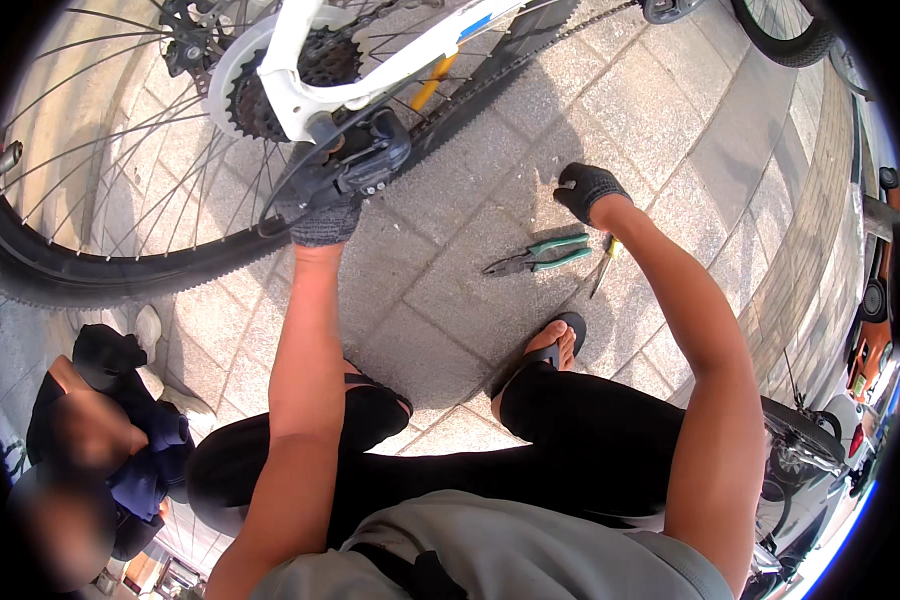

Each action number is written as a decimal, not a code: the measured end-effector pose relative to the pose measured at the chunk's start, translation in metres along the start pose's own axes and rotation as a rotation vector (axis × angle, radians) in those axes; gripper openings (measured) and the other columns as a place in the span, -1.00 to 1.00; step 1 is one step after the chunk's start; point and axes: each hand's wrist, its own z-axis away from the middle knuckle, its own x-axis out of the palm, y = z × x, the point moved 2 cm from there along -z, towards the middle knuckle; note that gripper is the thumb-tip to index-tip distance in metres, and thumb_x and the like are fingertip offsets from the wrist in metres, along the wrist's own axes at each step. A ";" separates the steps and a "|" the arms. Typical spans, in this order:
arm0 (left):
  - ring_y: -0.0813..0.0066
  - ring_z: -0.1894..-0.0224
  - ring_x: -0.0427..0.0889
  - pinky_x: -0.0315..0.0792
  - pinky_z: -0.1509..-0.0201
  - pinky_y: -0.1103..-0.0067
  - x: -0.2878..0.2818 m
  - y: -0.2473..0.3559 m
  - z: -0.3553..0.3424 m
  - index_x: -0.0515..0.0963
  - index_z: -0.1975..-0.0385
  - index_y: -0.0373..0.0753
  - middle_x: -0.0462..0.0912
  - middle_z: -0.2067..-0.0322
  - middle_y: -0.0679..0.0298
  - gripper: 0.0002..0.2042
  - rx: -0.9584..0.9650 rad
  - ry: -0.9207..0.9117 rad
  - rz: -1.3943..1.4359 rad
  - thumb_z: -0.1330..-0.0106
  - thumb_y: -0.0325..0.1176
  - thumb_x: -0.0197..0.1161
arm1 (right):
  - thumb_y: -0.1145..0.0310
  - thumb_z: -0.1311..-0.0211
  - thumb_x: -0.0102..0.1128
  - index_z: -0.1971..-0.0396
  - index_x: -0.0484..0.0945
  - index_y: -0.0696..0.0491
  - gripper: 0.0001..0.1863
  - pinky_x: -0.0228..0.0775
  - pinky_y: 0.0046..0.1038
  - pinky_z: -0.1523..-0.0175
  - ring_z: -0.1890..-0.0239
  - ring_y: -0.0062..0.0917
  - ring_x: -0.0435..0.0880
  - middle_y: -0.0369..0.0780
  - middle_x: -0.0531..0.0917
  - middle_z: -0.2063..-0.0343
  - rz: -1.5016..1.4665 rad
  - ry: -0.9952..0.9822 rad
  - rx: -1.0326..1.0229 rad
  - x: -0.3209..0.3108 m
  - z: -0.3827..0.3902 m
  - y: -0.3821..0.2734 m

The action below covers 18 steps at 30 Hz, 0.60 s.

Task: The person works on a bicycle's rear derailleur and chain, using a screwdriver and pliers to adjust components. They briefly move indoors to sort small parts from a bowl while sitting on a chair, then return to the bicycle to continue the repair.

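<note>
My left hand [327, 222], in a dark grey glove, is closed on the rear derailleur [375, 155] of a bicycle; its fingers are partly hidden by the black part. Beside the derailleur are the rear cassette [320, 65] and the white frame [400, 80]. My right hand [588, 192], in a similar glove, is held over the paving with its fingers bent and a gap between thumb and forefinger, where nothing shows. Below it lie green-handled pliers [540, 256] and a thin tool with a yellow handle [606, 262], its kind unclear.
The rear tyre [100, 280] curves across the left, near a person [110, 420] low at my left. My sandalled foot [555, 345] stands near the pliers. Another bicycle wheel [785, 30] is at the far right, with a further bicycle [805, 440] by my right elbow.
</note>
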 end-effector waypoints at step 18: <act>0.10 0.06 0.75 0.59 0.05 0.33 -0.006 0.018 -0.008 0.66 0.01 -0.17 0.76 0.12 0.16 -0.71 -0.020 0.095 0.029 -0.35 -0.21 0.35 | 0.44 -0.32 0.34 0.00 0.66 0.26 -0.69 0.74 -0.34 0.07 0.22 -0.38 0.81 -0.08 0.77 0.18 -0.988 -0.213 -0.124 -0.068 0.025 -0.102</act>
